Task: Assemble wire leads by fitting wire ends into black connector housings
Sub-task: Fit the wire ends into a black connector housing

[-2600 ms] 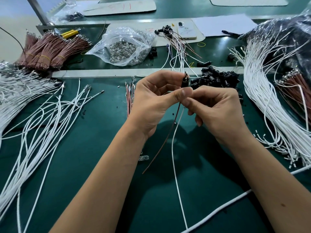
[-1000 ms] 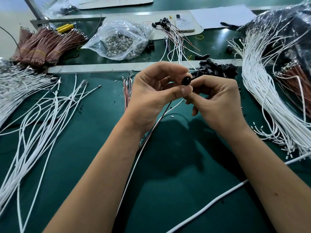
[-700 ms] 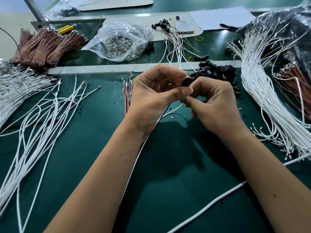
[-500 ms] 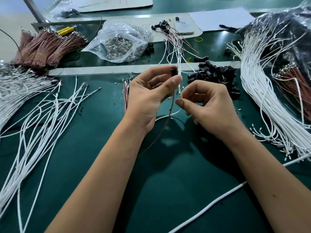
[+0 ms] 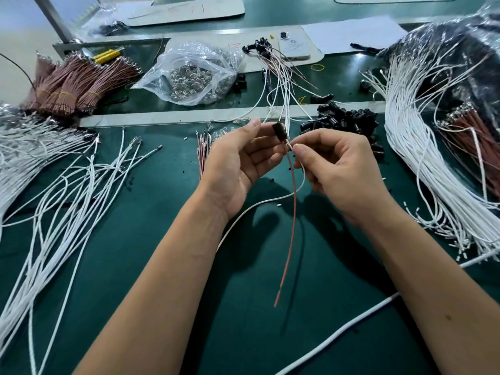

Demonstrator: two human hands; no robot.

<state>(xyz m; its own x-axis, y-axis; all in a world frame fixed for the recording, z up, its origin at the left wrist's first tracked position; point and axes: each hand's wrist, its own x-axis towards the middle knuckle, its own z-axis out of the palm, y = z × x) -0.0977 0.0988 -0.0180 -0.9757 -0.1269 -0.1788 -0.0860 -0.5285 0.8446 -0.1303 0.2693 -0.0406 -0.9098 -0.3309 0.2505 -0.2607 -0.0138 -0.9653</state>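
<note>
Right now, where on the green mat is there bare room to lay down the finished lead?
Bare green mat lies between the two forearms and below them, bordered by the loose white wires and the thick white cable. Crowded: the white wire bundle and the black housing pile.

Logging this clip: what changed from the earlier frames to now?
The hands drew apart. The left hand kept the housing; the right hand let go of it and now pinches the white wire just below. The red wire hangs free. Piles unchanged.
</note>
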